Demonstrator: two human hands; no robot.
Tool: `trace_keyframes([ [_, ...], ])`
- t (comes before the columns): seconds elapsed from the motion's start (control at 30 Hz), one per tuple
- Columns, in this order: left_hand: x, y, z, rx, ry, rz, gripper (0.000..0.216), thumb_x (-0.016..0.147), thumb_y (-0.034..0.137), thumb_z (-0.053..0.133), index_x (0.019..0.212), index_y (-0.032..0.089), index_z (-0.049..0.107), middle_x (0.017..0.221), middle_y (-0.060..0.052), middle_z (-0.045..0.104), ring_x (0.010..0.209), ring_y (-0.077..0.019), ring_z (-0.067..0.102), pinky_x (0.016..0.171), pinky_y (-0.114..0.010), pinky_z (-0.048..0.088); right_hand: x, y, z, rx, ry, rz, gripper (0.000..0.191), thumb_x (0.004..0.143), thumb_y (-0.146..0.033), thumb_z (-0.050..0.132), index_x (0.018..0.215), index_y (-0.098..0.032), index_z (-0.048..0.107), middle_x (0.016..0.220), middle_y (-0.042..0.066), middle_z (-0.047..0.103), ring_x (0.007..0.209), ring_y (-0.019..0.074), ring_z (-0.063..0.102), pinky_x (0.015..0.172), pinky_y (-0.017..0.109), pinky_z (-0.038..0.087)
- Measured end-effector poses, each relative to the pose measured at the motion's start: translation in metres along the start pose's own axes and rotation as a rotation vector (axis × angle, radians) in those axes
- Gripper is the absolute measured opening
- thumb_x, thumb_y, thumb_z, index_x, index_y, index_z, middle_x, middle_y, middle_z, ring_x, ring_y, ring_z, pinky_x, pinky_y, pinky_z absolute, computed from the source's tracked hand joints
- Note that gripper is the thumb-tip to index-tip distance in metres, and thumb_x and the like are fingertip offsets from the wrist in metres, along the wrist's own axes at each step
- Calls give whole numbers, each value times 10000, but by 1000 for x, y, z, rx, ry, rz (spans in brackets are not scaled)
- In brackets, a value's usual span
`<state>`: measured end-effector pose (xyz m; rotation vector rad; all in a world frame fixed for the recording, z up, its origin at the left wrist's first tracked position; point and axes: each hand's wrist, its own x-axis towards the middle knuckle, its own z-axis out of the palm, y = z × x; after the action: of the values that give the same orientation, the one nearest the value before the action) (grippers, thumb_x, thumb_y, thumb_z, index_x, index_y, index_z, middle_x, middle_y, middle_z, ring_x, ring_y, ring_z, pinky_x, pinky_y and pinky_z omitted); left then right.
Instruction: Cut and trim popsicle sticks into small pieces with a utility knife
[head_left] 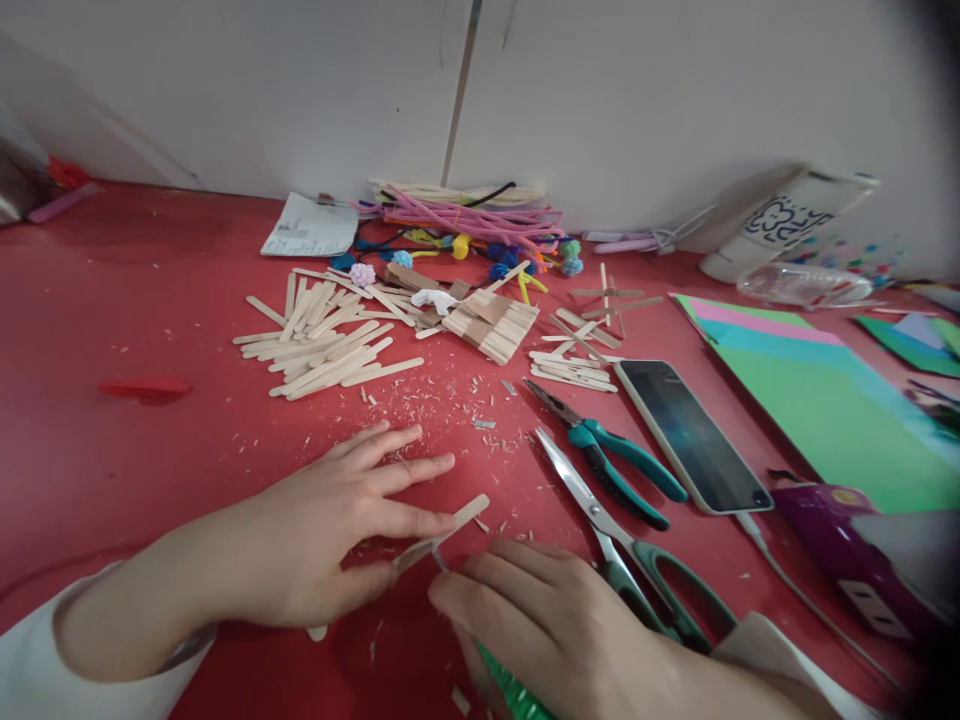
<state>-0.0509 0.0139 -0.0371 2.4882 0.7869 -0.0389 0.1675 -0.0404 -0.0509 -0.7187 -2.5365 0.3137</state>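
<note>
My left hand [341, 525] lies over the red table with its upper fingers spread. Its thumb and index finger hold a wooden craft stick [470, 511] down on the surface. In my right hand [547, 610] is a green-handled utility knife [514, 690], most of it hidden by the fingers. The knife's thin blade tip meets the stick between both hands. Wood shavings are scattered about. Just beyond my right hand, scissors [596, 512] with green handles lie partly open, with teal-handled pliers [607, 455] above them.
Piled craft sticks [322, 335] lie toward the wall, with pink pipe cleaners [480, 215] behind. On the right are a phone [694, 435] on a cable, coloured paper [817, 400], a purple glue gun [847, 560], a plastic bottle [806, 285] and a white cup [780, 225].
</note>
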Motion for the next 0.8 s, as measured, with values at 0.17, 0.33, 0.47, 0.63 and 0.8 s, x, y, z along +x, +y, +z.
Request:
trace_keyframes([
  [0.17, -1, -1, 1, -35, 99, -2, 446, 821, 288, 592, 1261, 264, 523, 1446, -56, 403, 1348, -305, 291, 1063, -481, 306, 0, 4, -1, 97, 45, 29, 176, 900, -114, 412, 915, -94, 587, 664, 35, 604, 566, 125, 546, 529, 227, 465],
  [0.33, 3, 5, -2, -86, 128, -5, 66, 793, 229, 629, 833, 209, 581, 1103, -45, 550, 1076, -222, 497, 874, -330, 443, 1, 9, -1, 319, 106, 127, 183, 842, -70, 439, 948, -119, 580, 712, 27, 635, 606, 95, 590, 577, 184, 486],
  [0.47, 6, 6, -2, -28, 98, 1, 118, 752, 157, 676, 741, 197, 566, 923, -14, 555, 909, -194, 512, 756, -294, 437, 4, 10, -10, 455, 59, 317, 227, 840, -59, 456, 989, -175, 582, 860, 11, 694, 709, 66, 649, 655, 153, 507],
  [0.63, 5, 14, 4, 144, 209, 89, 106, 845, 174, 558, 747, 184, 598, 801, -26, 584, 738, -177, 518, 639, -290, 423, 5, 13, -15, 427, 172, 563, 116, 854, -188, 518, 919, -193, 613, 809, -9, 705, 691, 91, 660, 625, 178, 515],
  [0.8, -1, 42, 24, 436, 261, 70, 283, 837, 60, 404, 793, 168, 663, 794, -71, 670, 692, -216, 595, 600, -335, 476, 5, 17, -18, 381, 214, 605, 114, 836, -202, 533, 873, -201, 641, 775, -18, 697, 678, 97, 646, 636, 200, 498],
])
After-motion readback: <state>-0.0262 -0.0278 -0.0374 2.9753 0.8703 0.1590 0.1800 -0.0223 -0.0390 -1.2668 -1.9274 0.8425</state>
